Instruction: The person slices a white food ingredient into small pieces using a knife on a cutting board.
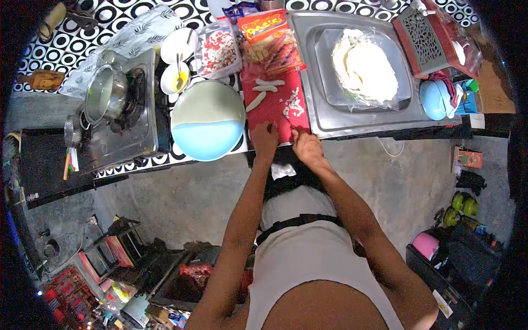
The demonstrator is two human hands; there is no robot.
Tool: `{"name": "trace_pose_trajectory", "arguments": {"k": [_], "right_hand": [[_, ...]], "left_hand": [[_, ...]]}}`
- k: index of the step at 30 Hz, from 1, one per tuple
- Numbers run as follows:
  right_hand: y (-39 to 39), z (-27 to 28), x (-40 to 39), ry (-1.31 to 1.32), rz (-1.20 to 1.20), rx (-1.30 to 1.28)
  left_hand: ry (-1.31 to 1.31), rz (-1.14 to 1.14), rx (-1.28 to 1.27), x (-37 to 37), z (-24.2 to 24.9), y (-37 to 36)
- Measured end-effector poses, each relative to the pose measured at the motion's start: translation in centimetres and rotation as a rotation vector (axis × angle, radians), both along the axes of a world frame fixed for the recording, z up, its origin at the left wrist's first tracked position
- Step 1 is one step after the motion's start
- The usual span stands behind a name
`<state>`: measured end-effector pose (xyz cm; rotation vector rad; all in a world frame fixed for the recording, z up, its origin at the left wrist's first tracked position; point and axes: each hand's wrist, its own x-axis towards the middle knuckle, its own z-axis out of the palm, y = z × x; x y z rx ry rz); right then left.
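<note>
A red cutting board [275, 116] lies at the counter's front edge, with several white sticks [266, 87] on its far part. Small chopped white pieces [293, 104] are scattered on its right side. My left hand [265, 135] is closed low over the board's left part; what its fingers hold is hidden. My right hand [308, 146] is closed at the board's front right edge. A thin knife blade [288, 122] seems to point from it toward the pieces, though it is small and hard to see.
Left of the board is a large two-tone bowl [208, 121]. Behind it are a container of diced red and white pieces [218, 50] and a small bowl with yellow liquid [175, 78]. A pot [106, 92] sits on the stove. A plastic-covered white stack [365, 71] rests on the sink.
</note>
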<state>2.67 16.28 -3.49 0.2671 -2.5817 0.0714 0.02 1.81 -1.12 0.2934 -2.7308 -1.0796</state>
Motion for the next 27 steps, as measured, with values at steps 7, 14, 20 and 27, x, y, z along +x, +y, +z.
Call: {"name": "trace_pose_trajectory", "arguments": {"k": [7,14,20,27], "right_hand": [[1.3,5.5,-1.3,-0.953,-0.071,-0.595],[0.7,5.0,-0.3,-0.988,-0.012,-0.616],[0.2,3.4,0.7,-0.903,0.04,-0.547],[-0.5,4.1,0.8,-0.965,-0.005,-0.395]], "left_hand": [[0.023,-0.037,0.092,1.4,2.7,0.3],[-0.031,-0.043,0.163,1.5,-0.8,0.3],[0.033,-0.085,0.102,1.1,0.0,0.1],[0.064,-0.076,0.068,0.9,-1.1,0.0]]}}
